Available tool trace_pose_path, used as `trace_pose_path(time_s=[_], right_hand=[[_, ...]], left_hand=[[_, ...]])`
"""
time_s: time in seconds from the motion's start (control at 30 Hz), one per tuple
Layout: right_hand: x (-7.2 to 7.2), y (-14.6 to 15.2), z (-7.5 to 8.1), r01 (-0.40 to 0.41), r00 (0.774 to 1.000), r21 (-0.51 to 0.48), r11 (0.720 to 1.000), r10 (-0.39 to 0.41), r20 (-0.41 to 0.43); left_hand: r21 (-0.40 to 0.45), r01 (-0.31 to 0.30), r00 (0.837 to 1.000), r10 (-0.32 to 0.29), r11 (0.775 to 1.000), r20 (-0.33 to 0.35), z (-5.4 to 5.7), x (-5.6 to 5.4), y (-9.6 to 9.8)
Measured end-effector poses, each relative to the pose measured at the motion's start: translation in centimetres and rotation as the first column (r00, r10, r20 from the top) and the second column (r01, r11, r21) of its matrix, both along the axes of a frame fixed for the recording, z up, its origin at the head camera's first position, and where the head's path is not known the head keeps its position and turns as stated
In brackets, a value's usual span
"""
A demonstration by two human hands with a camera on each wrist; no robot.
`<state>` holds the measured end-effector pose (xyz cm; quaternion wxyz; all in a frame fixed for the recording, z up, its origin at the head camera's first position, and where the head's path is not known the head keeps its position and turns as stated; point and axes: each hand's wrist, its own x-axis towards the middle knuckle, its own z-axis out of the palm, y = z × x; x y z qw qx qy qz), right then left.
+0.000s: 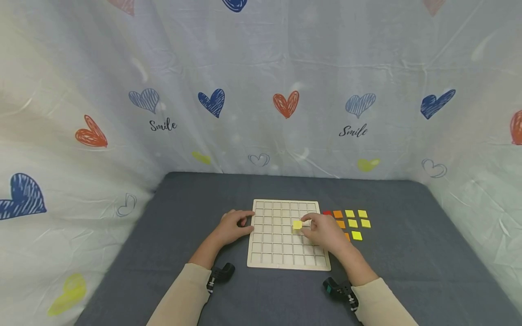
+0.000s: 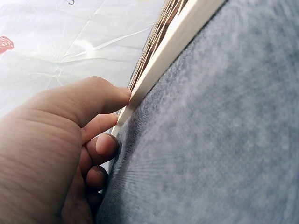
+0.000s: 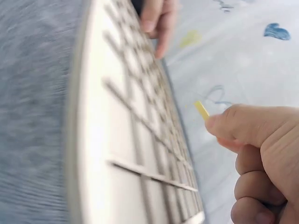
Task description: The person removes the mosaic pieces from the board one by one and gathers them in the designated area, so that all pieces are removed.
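A thin yellow square tile (image 1: pixel 297 225) is pinched between the thumb and forefinger of my right hand (image 1: pixel 326 231), over the right part of a pale wooden grid board (image 1: pixel 261 259). In the right wrist view the tile (image 3: pixel 202 110) shows edge-on, apart from the board (image 3: pixel 96 140), and the other fingers are curled in. At the board's left edge, my left hand (image 1: pixel 232 228) touches the frame with thumb and forefinger spread apart. The left wrist view shows the thumb against the board's side (image 2: pixel 154 67), with the remaining fingers loosely bent beside it.
Right of the board, several yellow tiles (image 1: pixel 356 236) lie in rows next to orange tiles (image 1: pixel 337 213) and a red tile (image 1: pixel 327 212), some partly hidden by my right hand. A dark grey cloth (image 1: pixel 195 194) covers the table. A heart-printed curtain (image 1: pixel 253 131) hangs behind.
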<state>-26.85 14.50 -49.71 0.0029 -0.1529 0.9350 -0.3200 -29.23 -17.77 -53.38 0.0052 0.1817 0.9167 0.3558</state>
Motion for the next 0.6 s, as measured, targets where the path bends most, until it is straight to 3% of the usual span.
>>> trace_pose_path(time_s=[0.33,0.6], right_hand=[[0.4,2.3,3.0,-0.001,1.0,-0.12,0.993,0.002,0.002],[0.3,5.2,4.7,0.068,0.997,-0.163,0.984,-0.06,0.05]], left_hand=[[0.002,-0.002,1.0,0.002,1.0,0.011,0.1,0.0,0.0],[0.005,-0.004,1.0,0.004,1.0,0.009,0.1,0.1,0.0]])
